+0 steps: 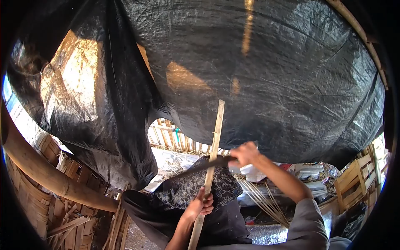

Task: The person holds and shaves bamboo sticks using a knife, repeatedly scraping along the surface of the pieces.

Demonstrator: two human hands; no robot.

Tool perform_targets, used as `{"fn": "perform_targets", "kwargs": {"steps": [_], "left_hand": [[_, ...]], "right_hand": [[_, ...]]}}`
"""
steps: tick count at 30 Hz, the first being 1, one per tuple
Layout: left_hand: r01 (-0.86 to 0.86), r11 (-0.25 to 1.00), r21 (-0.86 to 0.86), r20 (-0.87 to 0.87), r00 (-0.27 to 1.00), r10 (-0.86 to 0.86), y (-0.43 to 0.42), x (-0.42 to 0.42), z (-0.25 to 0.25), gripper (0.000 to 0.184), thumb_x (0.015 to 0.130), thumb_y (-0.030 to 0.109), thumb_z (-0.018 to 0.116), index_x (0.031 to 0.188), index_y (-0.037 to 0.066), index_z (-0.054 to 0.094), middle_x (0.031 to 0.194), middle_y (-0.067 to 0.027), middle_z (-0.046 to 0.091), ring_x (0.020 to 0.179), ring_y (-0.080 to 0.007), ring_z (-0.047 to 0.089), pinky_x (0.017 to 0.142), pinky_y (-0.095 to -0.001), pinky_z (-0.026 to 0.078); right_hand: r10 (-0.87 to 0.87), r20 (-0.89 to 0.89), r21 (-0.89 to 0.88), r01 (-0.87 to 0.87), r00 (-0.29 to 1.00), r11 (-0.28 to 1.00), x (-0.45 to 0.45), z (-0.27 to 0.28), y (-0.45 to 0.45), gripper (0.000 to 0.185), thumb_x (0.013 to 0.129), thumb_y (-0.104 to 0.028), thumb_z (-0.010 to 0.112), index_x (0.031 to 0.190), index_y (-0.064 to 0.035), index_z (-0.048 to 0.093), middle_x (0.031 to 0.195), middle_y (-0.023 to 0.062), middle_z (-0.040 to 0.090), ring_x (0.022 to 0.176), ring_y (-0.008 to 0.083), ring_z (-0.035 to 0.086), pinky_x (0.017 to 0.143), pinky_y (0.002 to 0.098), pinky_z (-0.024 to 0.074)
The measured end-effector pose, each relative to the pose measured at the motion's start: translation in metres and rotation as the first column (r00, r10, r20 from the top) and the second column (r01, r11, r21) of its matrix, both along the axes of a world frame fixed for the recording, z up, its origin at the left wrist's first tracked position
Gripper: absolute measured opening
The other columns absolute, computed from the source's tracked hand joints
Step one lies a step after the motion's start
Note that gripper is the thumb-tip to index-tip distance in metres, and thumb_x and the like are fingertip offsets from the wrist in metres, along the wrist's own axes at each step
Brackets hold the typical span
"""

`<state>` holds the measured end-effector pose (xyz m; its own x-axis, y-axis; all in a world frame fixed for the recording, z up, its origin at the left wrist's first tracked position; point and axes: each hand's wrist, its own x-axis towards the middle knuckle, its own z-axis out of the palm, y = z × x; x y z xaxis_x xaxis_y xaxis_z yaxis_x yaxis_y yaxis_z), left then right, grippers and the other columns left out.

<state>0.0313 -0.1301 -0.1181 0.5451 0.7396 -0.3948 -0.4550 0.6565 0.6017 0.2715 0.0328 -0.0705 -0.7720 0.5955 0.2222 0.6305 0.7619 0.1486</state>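
Observation:
My left hand is wrapped round the lower part of a long bamboo strip, which stands tilted up in front of my body. A knife with a long dark blade is in my right hand, its handle mostly hidden by the closed fingers. The blade crosses the strip above my left hand and points to the left. Whether the edge touches the strip I cannot tell. A dark patterned cloth lies over my lap beneath both.
A black tarp hangs in front. At left a thick bamboo pole slants down past woven bamboo pieces. Several thin bamboo strips lie to my right, and a wooden crate stands at far right.

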Motion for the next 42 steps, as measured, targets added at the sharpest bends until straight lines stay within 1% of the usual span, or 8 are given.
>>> {"fn": "perform_targets", "kwargs": {"steps": [3, 5, 6, 10, 20, 23, 26, 42], "left_hand": [[-0.02, 1.0, -0.008, 0.003, 1.0, 0.02, -0.008, 0.0, -0.002, 0.05, 0.095, 0.054, 0.022, 0.071, 0.011, 0.033, 0.053, 0.006, 0.019, 0.039, -0.006, 0.016, 0.035, -0.0221, 0.016], [-0.037, 0.999, -0.005, -0.029, 0.999, 0.037, -0.011, 0.003, 0.007, 0.05, 0.095, 0.053, 0.021, 0.071, 0.011, 0.034, 0.053, 0.0059, 0.019, 0.039, -0.006, 0.016, 0.035, -0.0221, 0.017], [-0.048, 0.999, -0.011, -0.06, 0.997, 0.047, -0.009, 0.002, 0.009, 0.05, 0.095, 0.053, 0.021, 0.071, 0.011, 0.034, 0.053, 0.0057, 0.019, 0.038, -0.006, 0.017, 0.035, -0.022, 0.017], [-0.03, 0.999, -0.034, 0.037, 0.999, 0.031, -0.006, -0.003, -0.001, 0.049, 0.095, 0.052, 0.022, 0.072, 0.01, 0.034, 0.053, 0.0052, 0.019, 0.038, -0.0064, 0.016, 0.034, -0.0225, 0.017], [0.013, 1.0, -0.021, 0.119, 0.993, -0.011, -0.003, -0.003, -0.012, 0.049, 0.097, 0.044, 0.021, 0.078, 0.005, 0.044, 0.052, 0.0018, 0.032, 0.036, -0.0095, 0.03, 0.034, -0.0246, 0.026], [-0.084, 0.986, 0.143, -0.248, 0.962, 0.118, 0.006, -0.005, -0.013, 0.039, 0.097, 0.028, 0.025, 0.095, -0.001, 0.051, 0.065, -0.008, 0.053, 0.049, -0.016, 0.052, 0.044, -0.0264, 0.041], [-0.192, 0.95, 0.246, -0.282, 0.923, 0.26, 0.019, -0.006, -0.003, 0.03, 0.095, 0.02, 0.033, 0.101, -0.003, 0.05, 0.072, -0.0115, 0.055, 0.059, -0.0191, 0.057, 0.05, -0.0301, 0.051], [-0.086, 0.921, 0.38, -0.427, 0.867, 0.257, -0.01, -0.003, -0.017, 0.033, 0.095, 0.03, 0.046, 0.079, 0.001, 0.05, 0.053, -0.0016, 0.048, 0.043, -0.0091, 0.048, 0.04, -0.0225, 0.037]], "right_hand": [[-0.633, -0.196, -0.232, 0.592, 0.749, 0.772, 0.005, 0.001, 0.045, 0.065, 0.089, -0.056, 0.036, 0.069, -0.0015, 0.064, 0.057, 0.0174, 0.06, 0.053, 0.0317, 0.062, 0.055, 0.0435, 0.0499], [-0.832, -0.149, -0.599, 0.621, 0.534, 0.506, 0.006, 0.021, 0.055, 0.069, 0.091, -0.052, 0.035, 0.061, 0.0044, 0.062, 0.059, 0.0204, 0.061, 0.06, 0.0353, 0.063, 0.064, 0.0418, 0.0516], [-0.827, -0.078, -0.537, 0.676, 0.557, 0.505, 0.009, 0.02, 0.054, 0.068, 0.09, -0.055, 0.034, 0.075, 0.0037, 0.066, 0.074, 0.0249, 0.063, 0.077, 0.0401, 0.062, 0.071, 0.0458, 0.0495], [-0.671, -0.126, -0.337, 0.604, 0.731, 0.722, 0.016, -0.003, 0.011, 0.063, 0.085, -0.06, 0.039, 0.092, -0.0033, 0.066, 0.083, 0.024, 0.063, 0.087, 0.0411, 0.06, 0.078, 0.0477, 0.0465], [-0.044, 0.01, -0.075, 0.044, 0.999, 0.996, -0.019, 0.0, -0.056, 0.057, 0.075, -0.065, 0.052, 0.082, -0.0093, 0.064, 0.047, 0.0091, 0.054, 0.042, 0.0253, 0.057, 0.04, 0.0343, 0.0403], [-0.018, 0.03, -0.152, 0.022, 0.999, 0.988, -0.026, 0.005, -0.056, 0.058, 0.075, -0.064, 0.053, 0.079, -0.0069, 0.06, 0.047, 0.0096, 0.053, 0.042, 0.0271, 0.056, 0.04, 0.0348, 0.0413], [-0.111, -0.07, -0.262, 0.089, 0.991, 0.961, -0.032, 0.004, -0.065, 0.058, 0.077, -0.062, 0.054, 0.085, -0.0046, 0.057, 0.049, 0.0108, 0.055, 0.044, 0.0302, 0.057, 0.044, 0.0389, 0.0445], [-0.386, -0.022, -0.359, 0.353, 0.922, 0.864, -0.02, 0.007, -0.078, 0.058, 0.08, -0.057, 0.053, 0.11, -0.0073, 0.057, 0.072, 0.0224, 0.061, 0.07, 0.0375, 0.063, 0.065, 0.0435, 0.0501]]}}
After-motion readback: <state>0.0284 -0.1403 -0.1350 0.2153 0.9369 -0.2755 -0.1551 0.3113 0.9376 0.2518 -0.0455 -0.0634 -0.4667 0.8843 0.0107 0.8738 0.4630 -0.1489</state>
